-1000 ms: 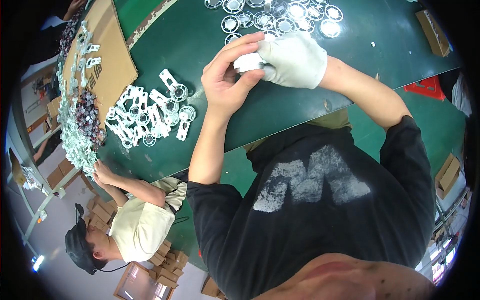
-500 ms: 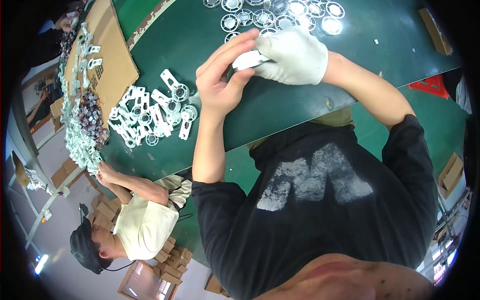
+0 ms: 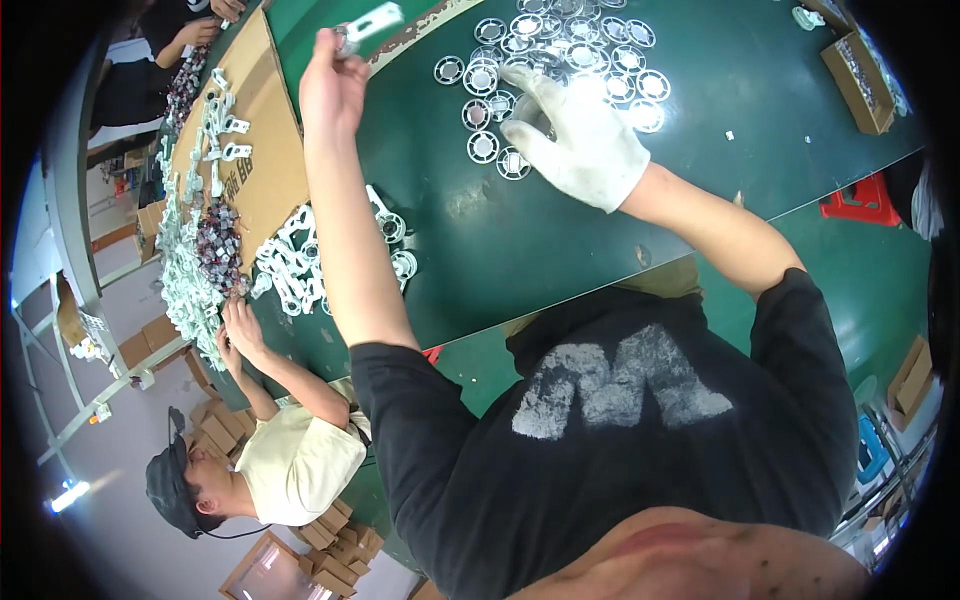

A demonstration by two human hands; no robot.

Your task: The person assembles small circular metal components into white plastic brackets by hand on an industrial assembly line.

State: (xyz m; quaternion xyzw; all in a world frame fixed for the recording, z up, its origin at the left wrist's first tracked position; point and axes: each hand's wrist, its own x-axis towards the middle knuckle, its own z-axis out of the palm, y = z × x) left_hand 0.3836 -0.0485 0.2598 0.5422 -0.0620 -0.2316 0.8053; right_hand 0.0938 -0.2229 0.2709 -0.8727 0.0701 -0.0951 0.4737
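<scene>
Up at the far left, my bare left hand (image 3: 335, 95) is closed on a white part with a flat arm (image 3: 375, 22) and a round end, slightly blurred. My right hand (image 3: 590, 145), in a white glove, reaches over several silvery spoked discs (image 3: 483, 147) with thumb and fingers apart. Whether its fingertips touch a disc, I cannot tell. Beside my left forearm lies a pile of white parts with round ends and slotted arms (image 3: 292, 270), partly hidden behind that forearm.
A cardboard sheet (image 3: 260, 110) lies left of my arm, with small dark parts (image 3: 220, 245) and a heap of white pieces (image 3: 190, 290) along it. A co-worker (image 3: 290, 460) handles pieces at the left. A cardboard box (image 3: 860, 85) stands at the far right.
My hands have moved apart from a white round piece held between them. The left went far left with an armed white part; the right opened and moved over the discs. The view shifted slightly.
</scene>
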